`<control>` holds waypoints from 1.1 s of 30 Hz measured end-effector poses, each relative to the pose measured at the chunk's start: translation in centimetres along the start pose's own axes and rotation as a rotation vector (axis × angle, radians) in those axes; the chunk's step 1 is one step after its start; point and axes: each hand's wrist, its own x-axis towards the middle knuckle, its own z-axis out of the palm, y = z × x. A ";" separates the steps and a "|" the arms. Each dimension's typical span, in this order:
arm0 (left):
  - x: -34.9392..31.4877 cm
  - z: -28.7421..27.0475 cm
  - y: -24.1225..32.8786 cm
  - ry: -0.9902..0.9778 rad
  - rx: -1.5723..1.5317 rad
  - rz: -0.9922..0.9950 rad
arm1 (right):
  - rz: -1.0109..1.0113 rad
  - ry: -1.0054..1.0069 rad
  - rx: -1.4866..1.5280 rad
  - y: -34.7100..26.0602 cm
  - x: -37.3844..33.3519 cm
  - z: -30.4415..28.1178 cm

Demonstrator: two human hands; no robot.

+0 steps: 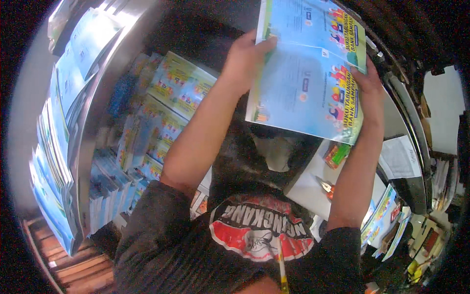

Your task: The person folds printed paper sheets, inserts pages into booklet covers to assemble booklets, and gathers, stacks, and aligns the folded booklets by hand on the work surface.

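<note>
Both my hands hold up a glossy printed sheet [293, 81] in front of me. It is light blue with a green and yellow strip, and carries the same colourful cartoon cover design twice, one above the other. My left hand [246, 61] grips the left edge, thumb on the printed face and fingers behind. My right hand [368, 90] is closed on the right edge, its fingers partly hidden by the sheet. I cannot tell whether it is one sheet or a few together.
Stacks of blue printed sheets [58, 137] lie along a metal edge [105, 63] at left. More yellow-and-blue printed stacks [178, 81] stand beside my left arm. An orange-handled tool [329, 188] and a green-and-red item [337, 154] lie on a white surface [308, 188]. Printed pieces [384, 220] are at right.
</note>
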 end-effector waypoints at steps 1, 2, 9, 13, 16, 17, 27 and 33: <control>-0.2 0.2 -0.1 0.014 0.009 0.020 | 0.011 -0.001 -0.078 0.1 0.0 -0.3; -0.2 0.1 0.0 0.015 0.012 0.016 | 0.016 -0.002 -0.075 0.1 0.2 -0.7; 0.0 1.4 2.5 -0.090 0.025 0.010 | 0.056 -0.083 0.111 -3.3 -0.4 -2.3; -0.5 3.3 3.1 -0.084 -0.091 -0.074 | 0.306 -0.175 0.503 -1.0 2.3 -3.8; 0.1 4.2 3.5 -0.009 -0.047 -0.144 | 0.355 -0.185 0.537 -2.3 2.0 -4.5; 0.4 4.3 3.5 -0.014 -0.030 -0.163 | 0.372 -0.181 0.566 -2.6 1.8 -4.5; -0.2 6.9 -1.6 0.137 -0.043 0.136 | 0.132 0.003 0.764 0.1 -4.6 -6.4; -1.6 10.9 -1.9 0.199 -0.397 -0.040 | -0.202 -0.326 1.457 1.6 -11.1 -4.1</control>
